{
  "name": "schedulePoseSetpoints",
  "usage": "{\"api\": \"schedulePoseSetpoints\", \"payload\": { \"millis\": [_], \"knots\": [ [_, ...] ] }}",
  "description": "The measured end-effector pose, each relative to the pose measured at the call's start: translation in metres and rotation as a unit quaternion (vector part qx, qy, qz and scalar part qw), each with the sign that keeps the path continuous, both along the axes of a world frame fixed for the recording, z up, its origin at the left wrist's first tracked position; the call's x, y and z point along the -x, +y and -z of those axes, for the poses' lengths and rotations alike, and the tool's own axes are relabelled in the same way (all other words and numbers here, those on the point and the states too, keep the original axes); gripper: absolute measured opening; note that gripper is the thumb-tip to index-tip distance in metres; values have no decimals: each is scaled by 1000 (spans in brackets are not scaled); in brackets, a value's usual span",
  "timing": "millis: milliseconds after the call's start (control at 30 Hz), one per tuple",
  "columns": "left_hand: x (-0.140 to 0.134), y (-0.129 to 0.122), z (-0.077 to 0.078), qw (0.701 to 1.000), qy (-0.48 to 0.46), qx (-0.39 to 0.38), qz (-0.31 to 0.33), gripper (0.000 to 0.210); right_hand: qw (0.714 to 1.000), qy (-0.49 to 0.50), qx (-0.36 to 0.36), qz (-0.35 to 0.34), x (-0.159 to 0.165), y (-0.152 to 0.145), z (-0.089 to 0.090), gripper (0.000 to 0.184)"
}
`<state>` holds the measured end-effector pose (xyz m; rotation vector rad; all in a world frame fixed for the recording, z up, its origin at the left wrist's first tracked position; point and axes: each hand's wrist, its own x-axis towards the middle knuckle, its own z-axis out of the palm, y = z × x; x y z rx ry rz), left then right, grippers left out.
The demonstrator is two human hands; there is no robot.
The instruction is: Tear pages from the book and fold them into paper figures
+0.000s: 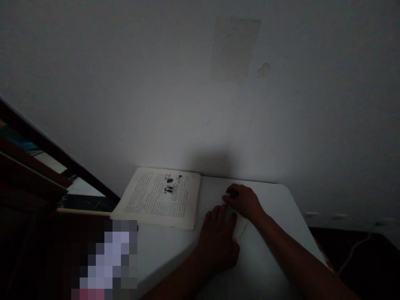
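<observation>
A pale sheet of paper (240, 227) lies on the white table, partly covered by both hands. My left hand (217, 237) rests palm down over its left side, with the fingers stretched out and somewhat apart. Just beyond it, my right hand (245, 202) is bent at the paper's far side. Its thumb and fingers are curled towards each other as in a pinch, and the dim light hides what may be between them. To the left of my hands an open book (159, 198) with printed text and a small black picture lies by the wall.
The white table (275, 208) stands against a grey wall (156, 83) with a patch (236, 50) on it. A blurred-out pale shape (108, 258) is at the table's left edge. Dark wooden furniture (31, 175) stands left, and a thin cable (351, 250) hangs at right.
</observation>
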<state>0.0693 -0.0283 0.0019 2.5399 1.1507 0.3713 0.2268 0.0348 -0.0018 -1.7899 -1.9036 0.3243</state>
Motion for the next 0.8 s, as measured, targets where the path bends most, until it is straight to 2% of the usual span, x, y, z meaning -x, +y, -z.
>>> {"api": "schedulePoseSetpoints", "payload": {
  "millis": [167, 367, 567, 667, 800],
  "knots": [
    [4, -1, 1, 1000, -13, 2, 8, 64, 1000, 24, -4, -14, -5, -7, -6, 15],
    [8, 3, 1, 999, -47, 1, 9, 54, 997, 65, -30, -22, -10, -54, -16, 15],
    [6, 6, 6, 995, -96, -3, 6, 40, 997, 35, -51, -48, -4, -95, 1, 17],
    [8, 9, 6, 994, -113, -6, 13, 39, 997, 17, -58, -51, -5, -103, 9, 21],
    [13, 14, 5, 992, -125, 10, 33, 48, 997, 10, -39, -62, -10, -108, 12, 28]
  ]
}}
